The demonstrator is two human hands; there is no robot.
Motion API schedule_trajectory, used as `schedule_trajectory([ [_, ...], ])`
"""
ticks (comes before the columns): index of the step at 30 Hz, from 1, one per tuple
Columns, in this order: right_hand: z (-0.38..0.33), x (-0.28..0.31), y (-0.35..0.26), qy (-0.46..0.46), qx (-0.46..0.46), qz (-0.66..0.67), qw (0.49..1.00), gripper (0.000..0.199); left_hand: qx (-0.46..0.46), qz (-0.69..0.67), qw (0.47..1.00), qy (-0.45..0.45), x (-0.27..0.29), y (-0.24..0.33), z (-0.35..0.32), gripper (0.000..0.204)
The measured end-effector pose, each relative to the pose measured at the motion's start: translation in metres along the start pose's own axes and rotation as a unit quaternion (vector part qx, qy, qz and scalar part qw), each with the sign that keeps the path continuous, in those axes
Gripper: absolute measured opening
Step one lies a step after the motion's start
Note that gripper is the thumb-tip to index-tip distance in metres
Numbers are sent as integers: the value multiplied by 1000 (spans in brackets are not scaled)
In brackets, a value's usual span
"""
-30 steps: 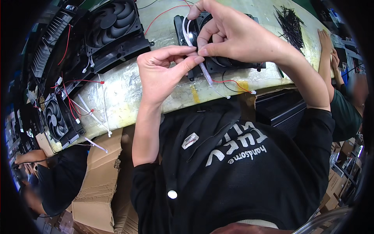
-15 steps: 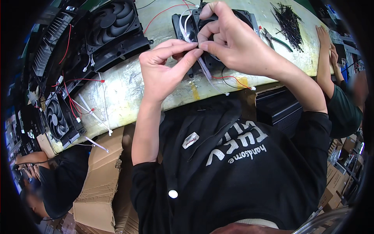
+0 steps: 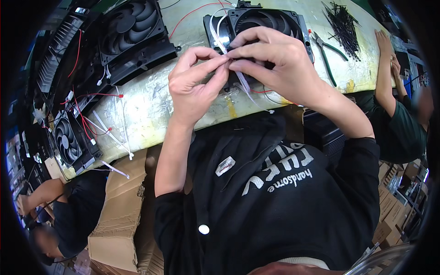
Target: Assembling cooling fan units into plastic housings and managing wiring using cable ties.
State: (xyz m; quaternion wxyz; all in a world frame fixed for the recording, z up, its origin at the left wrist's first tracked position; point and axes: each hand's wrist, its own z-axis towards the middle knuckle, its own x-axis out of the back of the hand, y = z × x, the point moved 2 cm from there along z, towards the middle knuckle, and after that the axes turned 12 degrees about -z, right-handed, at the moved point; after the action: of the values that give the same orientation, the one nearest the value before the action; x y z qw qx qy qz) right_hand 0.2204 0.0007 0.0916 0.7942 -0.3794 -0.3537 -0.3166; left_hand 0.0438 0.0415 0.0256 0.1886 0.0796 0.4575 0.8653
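Note:
Fingertips of my left hand (image 3: 195,89) and my right hand (image 3: 286,62) meet in a pinch at a bundle of white cables (image 3: 243,82). Whether a thin tie is between the fingers is too small to tell. Above the pinch the cables loop up beside a black cooling fan (image 3: 293,23) in a square frame, partly hidden by my right hand. Below it, their loose ends hang toward the table's near edge. To the right of the fan lie cutting pliers (image 3: 326,48) with dark green handles, jaws toward the fan, and a pile of black cable ties (image 3: 343,30).
A larger black fan unit (image 3: 133,27) stands at the left, with a smaller fan (image 3: 68,137) nearer the left corner. Red and white wires trail over the plastic-covered table (image 3: 151,110). A cardboard box (image 3: 119,206) is below the edge. Other people sit at both sides.
My right hand has come lower and its raised fingers have folded down to the cables. More of the fan shows now. The pliers' handles have spread apart.

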Motion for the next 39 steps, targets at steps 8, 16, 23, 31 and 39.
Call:
schedule_trajectory([
  [8,-4,-9,-4,82,34,15,996,14,50,-55,997,-4,1,0,5,24],
  [16,-16,-6,-1,101,76,117,985,14,30,12,997,-66,5,0,10,28],
  [23,-58,59,63,227,-106,-61,966,24,35,119,992,-34,3,13,7,25],
  [31,-156,53,120,-24,-261,-436,861,48,-104,189,976,-30,-1,6,3,21],
  [39,-162,64,114,183,-234,-206,932,35,-68,98,992,45,2,5,-6,17],
])
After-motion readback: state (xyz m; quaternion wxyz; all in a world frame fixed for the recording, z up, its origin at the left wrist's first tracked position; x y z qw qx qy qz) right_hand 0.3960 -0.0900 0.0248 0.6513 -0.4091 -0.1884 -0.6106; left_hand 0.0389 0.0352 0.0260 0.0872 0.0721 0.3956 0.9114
